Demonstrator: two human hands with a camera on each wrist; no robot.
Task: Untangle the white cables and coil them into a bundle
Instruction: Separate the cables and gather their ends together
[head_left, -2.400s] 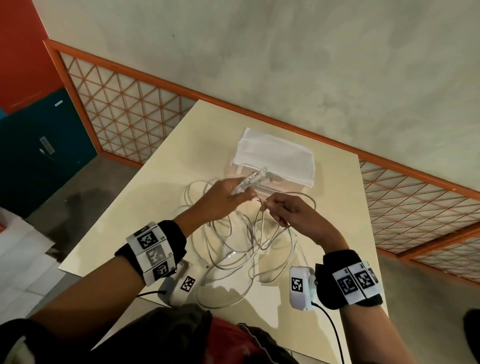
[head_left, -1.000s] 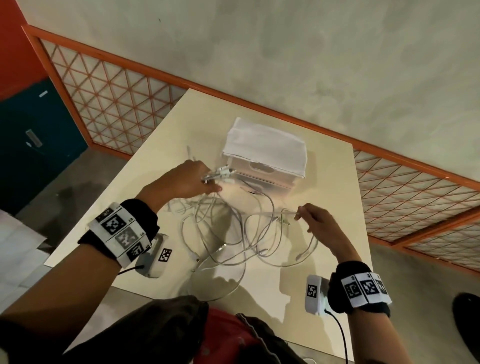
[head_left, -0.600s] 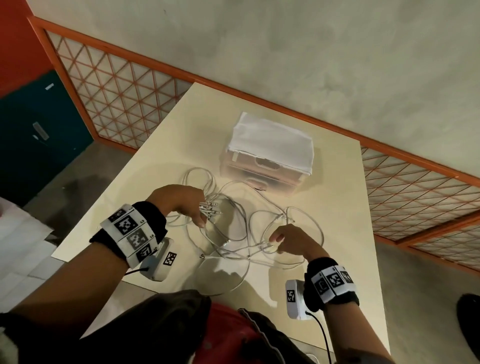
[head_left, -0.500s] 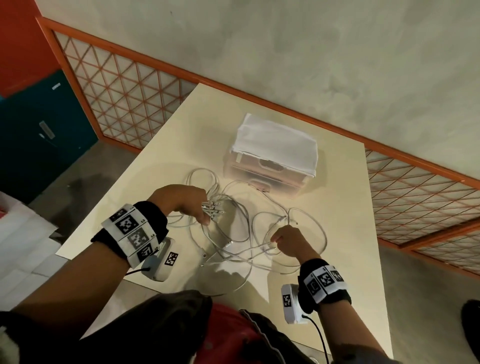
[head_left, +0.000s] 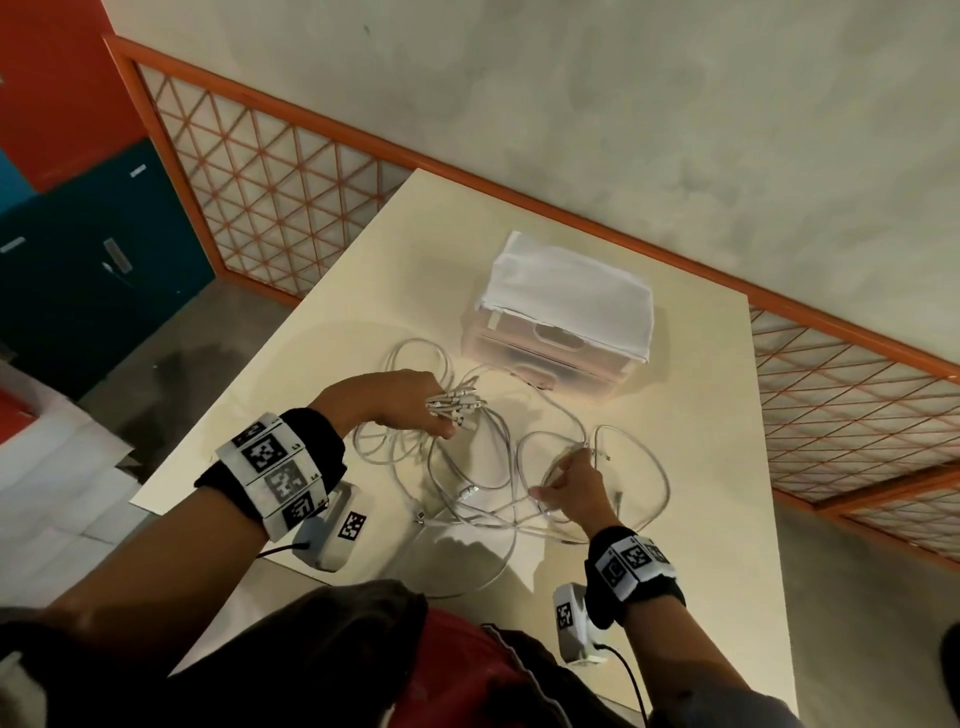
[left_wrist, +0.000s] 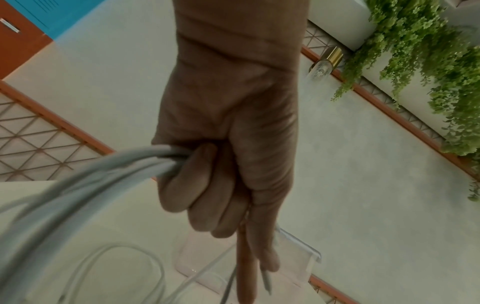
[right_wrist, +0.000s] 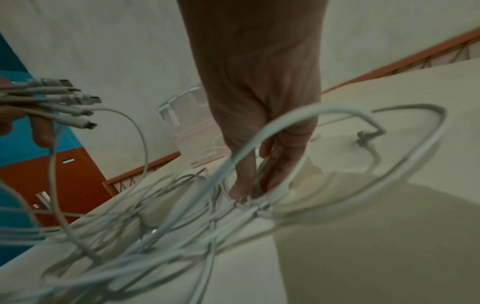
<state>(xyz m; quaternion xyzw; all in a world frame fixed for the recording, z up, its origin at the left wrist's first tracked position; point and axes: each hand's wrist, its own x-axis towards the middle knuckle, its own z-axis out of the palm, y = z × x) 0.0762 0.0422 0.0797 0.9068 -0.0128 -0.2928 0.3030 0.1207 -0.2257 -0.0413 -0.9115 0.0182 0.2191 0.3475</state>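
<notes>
Cables: the white cables (head_left: 483, 483) are lying in a loose tangle of crossing loops at the middle of the table (head_left: 717, 467), towards its near edge, just in front of the clear box (head_left: 561, 343).
Left hand: the left hand (head_left: 395, 400) is being kept clenched round a gathered bunch of cable ends, with the plugs (head_left: 457, 405) fanning out past the fingers (left_wrist: 187, 185).
Right hand: the right hand (head_left: 571, 486) is being held down in the tangle, with one strand pinched at the fingertips (right_wrist: 239, 191) and a loop (right_wrist: 350, 156) arching over the knuckles.
Handling: the cables are judged to be light, limp and smooth, so loops are likely to be snagging on one another and springing open when let go.
Where to take hold: a single strand is best being gripped close behind its plug and drawn out end first, while the bunch is being held steady.
Box: a white cloth (head_left: 576, 296) is lying over the clear box near the far edge.
Writing: no brand or readable lettering is showing; only black-and-white square markers on the wristbands (head_left: 275, 483) are being seen.
</notes>
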